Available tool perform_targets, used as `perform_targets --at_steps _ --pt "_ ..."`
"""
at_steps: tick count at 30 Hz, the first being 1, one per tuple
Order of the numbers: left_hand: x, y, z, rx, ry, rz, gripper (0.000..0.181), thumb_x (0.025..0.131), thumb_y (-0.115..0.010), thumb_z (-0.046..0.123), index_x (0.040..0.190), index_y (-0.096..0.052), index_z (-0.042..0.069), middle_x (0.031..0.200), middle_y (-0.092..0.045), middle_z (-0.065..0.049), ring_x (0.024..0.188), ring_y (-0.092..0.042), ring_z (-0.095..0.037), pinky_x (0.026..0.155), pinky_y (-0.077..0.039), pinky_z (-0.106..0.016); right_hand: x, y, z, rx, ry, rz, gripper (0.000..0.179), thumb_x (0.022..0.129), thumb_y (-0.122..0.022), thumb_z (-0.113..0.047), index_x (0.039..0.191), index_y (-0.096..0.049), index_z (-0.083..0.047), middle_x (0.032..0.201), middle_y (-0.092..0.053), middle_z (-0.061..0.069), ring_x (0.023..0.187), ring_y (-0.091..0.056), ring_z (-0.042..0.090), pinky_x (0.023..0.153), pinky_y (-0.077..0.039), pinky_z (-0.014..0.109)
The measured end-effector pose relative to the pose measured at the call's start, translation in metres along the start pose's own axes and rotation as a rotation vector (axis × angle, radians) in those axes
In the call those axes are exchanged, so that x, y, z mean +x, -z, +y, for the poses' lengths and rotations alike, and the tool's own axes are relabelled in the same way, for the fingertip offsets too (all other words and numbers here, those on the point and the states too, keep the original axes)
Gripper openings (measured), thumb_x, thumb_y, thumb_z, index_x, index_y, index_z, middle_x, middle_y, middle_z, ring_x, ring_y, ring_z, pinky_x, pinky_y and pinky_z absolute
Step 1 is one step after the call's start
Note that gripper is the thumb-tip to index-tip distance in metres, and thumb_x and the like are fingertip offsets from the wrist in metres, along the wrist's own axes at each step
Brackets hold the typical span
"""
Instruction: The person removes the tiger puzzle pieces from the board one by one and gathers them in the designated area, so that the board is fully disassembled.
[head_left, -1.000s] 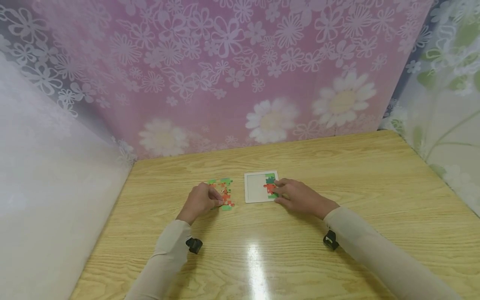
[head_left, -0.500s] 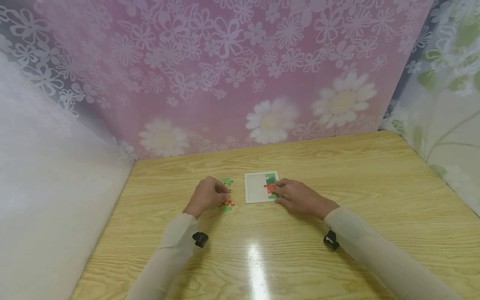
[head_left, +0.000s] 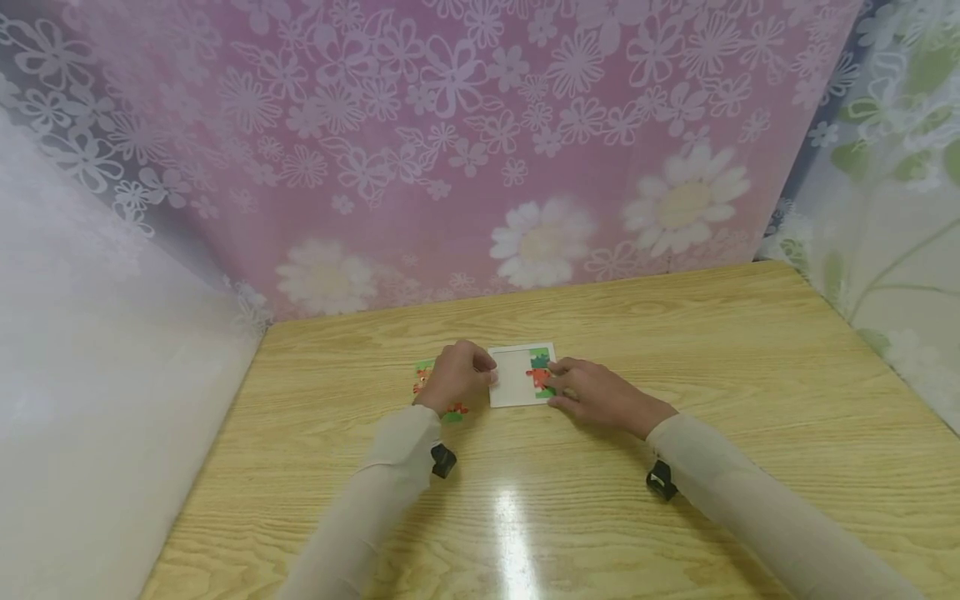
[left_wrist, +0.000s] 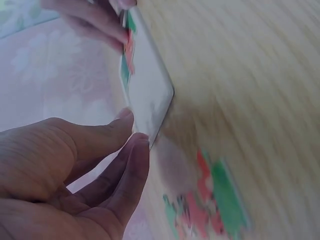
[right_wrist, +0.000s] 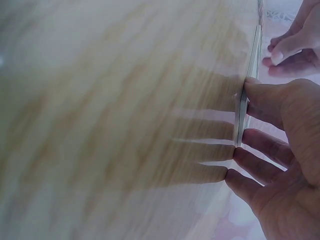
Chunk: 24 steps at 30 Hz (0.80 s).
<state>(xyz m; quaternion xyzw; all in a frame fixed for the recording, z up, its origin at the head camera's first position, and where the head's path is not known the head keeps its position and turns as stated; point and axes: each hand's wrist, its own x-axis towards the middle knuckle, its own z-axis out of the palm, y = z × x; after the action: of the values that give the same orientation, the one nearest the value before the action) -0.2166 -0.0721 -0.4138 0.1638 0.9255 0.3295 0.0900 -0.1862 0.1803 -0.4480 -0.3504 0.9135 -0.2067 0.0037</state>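
The left hand [head_left: 459,375] has its thumb and fingertips brought together at the left edge of a square white puzzle tray [head_left: 512,392]. It pinches a small puzzle piece that its own fingers almost wholly hide. In the left wrist view, the thumb [left_wrist: 117,127] and fingers stand just over the tray's near corner. The right hand [head_left: 600,392] grips the tray's right side, thumb at the near edge and fingers bent along the rim. Red and green puzzle pieces [head_left: 541,377] fill the tray's right column; its remaining surface shows bare white.
Loose pieces lie left of the tray: an orange and green one [head_left: 422,375] and a red and green one [head_left: 454,412], partly behind the left hand. The wooden table [head_left: 600,517] meets a pink floral backdrop [head_left: 450,167] at its far edge.
The left hand has moved right from the loose pieces to the tray's left edge, its fingertips kept together. The right hand and the tray have stayed in place.
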Motion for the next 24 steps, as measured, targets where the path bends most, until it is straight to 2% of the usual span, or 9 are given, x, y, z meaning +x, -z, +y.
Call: perform_targets --at_steps 5,12,19,24 --pt "0.011 -0.013 0.006 0.011 -0.007 0.008 0.017 0.093 -0.075 0.007 0.107 -0.077 -0.001 0.101 -0.075 -0.013 0.093 -0.07 -0.024 0.082 -0.057 -0.036 0.0 0.0 0.001 -0.004 0.019 0.005 0.035 0.097 -0.072 -0.019 0.123 -0.071 0.005 0.134 -0.06 0.027 0.122 -0.059 0.04 0.097 -0.051 0.051" --pt "0.021 -0.027 0.015 -0.01 0.019 0.018 0.018 0.094 -0.074 0.009 0.109 -0.076 0.0 0.104 -0.075 -0.012 0.096 -0.071 -0.024 0.084 -0.057 -0.037 0.0 0.0 0.001 -0.006 0.02 0.005 0.036 0.097 -0.071 -0.018 0.124 -0.069 0.006 0.134 -0.06 0.027 0.119 -0.061 0.037 0.095 -0.053 0.048" --pt "0.03 -0.039 0.018 0.001 -0.013 0.057 0.018 0.095 -0.073 0.008 0.11 -0.077 0.001 0.104 -0.075 -0.011 0.095 -0.07 -0.023 0.082 -0.057 -0.035 0.0 0.0 0.001 0.003 0.005 -0.004 0.037 0.098 -0.071 -0.019 0.126 -0.069 0.005 0.135 -0.059 0.026 0.117 -0.062 0.036 0.093 -0.054 0.047" --pt "0.033 -0.043 0.024 -0.023 0.016 0.067 0.019 0.095 -0.073 0.009 0.111 -0.077 0.001 0.103 -0.075 -0.01 0.096 -0.07 -0.022 0.083 -0.057 -0.036 0.0 0.0 0.001 0.006 0.001 -0.009 0.038 0.098 -0.071 -0.02 0.127 -0.068 0.005 0.135 -0.059 0.025 0.115 -0.063 0.036 0.092 -0.055 0.047"
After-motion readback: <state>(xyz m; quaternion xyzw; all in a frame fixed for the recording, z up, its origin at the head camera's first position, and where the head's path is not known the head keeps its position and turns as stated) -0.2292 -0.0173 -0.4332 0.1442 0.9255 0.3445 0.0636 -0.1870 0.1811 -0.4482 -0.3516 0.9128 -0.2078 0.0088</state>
